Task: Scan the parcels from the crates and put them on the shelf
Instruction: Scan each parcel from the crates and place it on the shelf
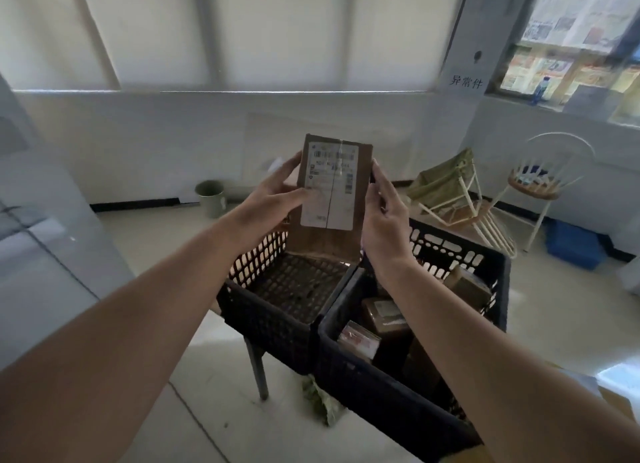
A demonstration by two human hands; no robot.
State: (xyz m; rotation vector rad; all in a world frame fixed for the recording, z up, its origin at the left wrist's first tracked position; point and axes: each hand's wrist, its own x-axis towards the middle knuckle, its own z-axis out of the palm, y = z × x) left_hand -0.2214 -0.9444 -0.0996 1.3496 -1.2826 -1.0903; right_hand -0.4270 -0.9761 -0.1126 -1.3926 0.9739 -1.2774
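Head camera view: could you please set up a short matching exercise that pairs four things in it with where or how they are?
Things:
1. cardboard parcel
2. left crate
3. right crate
4. green bucket

States:
A. holds several parcels
B. stands on the floor by the wall
C. held upright between the left hand and the right hand, label toward the camera
D. no parcels seen inside

Pairs: 1-C, 2-D, 3-A, 4-B
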